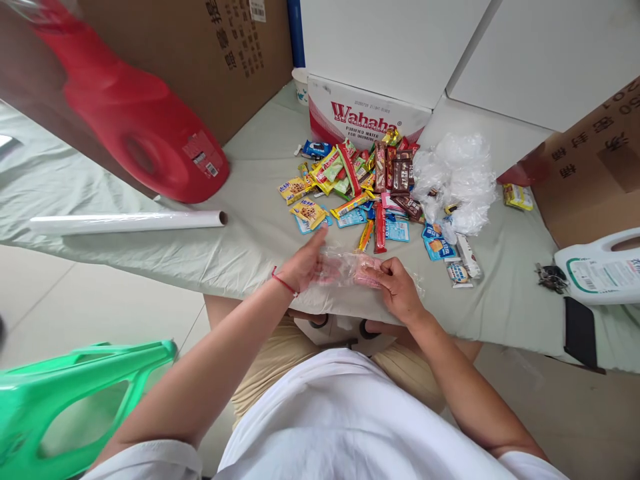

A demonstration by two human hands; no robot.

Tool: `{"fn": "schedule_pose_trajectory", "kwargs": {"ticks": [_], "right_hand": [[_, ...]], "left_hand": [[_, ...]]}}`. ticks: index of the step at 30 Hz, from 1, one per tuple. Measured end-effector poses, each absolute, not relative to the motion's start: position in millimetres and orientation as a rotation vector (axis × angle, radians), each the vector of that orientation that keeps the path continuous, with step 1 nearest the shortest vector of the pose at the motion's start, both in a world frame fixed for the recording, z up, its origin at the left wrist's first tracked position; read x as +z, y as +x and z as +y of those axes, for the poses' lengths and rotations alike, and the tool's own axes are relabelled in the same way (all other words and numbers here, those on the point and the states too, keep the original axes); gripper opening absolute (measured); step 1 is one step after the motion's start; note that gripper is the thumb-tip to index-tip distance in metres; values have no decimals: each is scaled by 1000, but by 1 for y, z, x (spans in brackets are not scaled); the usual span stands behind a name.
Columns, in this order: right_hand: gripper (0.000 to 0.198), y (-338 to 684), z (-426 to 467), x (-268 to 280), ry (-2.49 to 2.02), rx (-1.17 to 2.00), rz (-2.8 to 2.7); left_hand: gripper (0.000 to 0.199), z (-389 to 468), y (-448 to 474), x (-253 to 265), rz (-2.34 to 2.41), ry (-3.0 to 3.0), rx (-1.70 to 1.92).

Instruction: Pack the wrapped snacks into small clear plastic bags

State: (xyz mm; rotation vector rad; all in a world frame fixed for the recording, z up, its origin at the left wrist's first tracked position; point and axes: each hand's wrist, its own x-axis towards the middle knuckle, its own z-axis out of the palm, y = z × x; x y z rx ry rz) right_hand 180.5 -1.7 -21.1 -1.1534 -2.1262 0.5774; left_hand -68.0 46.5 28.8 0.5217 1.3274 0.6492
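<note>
My left hand [304, 265], with a red cord at the wrist, grips the left end of a clear plastic bag [340, 268] near the table's front edge. A pink packet [367, 272] lies at the bag's right part, and my right hand [400, 291] pinches it between thumb and fingers. Whether the packet is wholly inside the plastic I cannot tell. Just beyond my hands spreads a pile of wrapped snacks: yellow cookie packets [308, 213], a red bar [380, 228], brown chocolate bars [401, 175] and blue sachets [397, 231].
Crumpled clear bags [457, 180] are heaped right of the pile, before a Wahaha carton [367, 117]. At left are a red jug [150, 133] and a white roll [130, 222]; at right, a white bottle [605, 270] and black phone [580, 331]. A green stool [145, 360] stands below left.
</note>
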Motion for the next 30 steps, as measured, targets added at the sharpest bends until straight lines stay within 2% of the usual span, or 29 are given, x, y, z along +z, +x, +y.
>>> {"fn": "schedule_pose_trajectory", "kwargs": {"ticks": [2, 5, 9, 13, 15, 18, 21, 23, 25, 28, 29, 30], "right_hand": [[44, 181, -2, -21, -1174, 586, -2133], [42, 181, -1, -20, -1206, 616, -2144], [39, 179, -3, -20, -1223, 652, -2163], [38, 180, 1, -17, -1166, 657, -2178], [36, 189, 9, -12, -1065, 763, -2151], [27, 219, 20, -4, -1030, 883, -1950], [21, 252, 15, 3, -1240, 729, -1615], [25, 264, 0, 5, -1329, 623, -1518], [36, 262, -22, 5, -1359, 525, -1620], [63, 241, -48, 2, -1389, 327, -1881], [60, 234, -52, 0, -1406, 295, -1923], [48, 228, -53, -2, -1429, 300, -1922]], "left_hand": [[53, 46, -62, 30, 1371, 689, 655], [24, 51, -53, 30, 1421, 948, 710], [10, 57, -32, 33, 1460, 1190, 728], [22, 48, -4, 38, 1577, 1535, 592], [30, 41, 5, 38, 1614, 1713, 519], [30, 32, 10, 35, 1681, 1928, 350], [30, 25, 12, 31, 1755, 2035, 205], [31, 21, 16, 29, 1781, 2078, 160], [32, 17, 21, 27, 1813, 2126, 134], [32, 11, 28, 22, 1861, 2220, 156], [33, 10, 30, 20, 1876, 2246, 175], [33, 8, 31, 18, 1888, 2267, 192]]}}
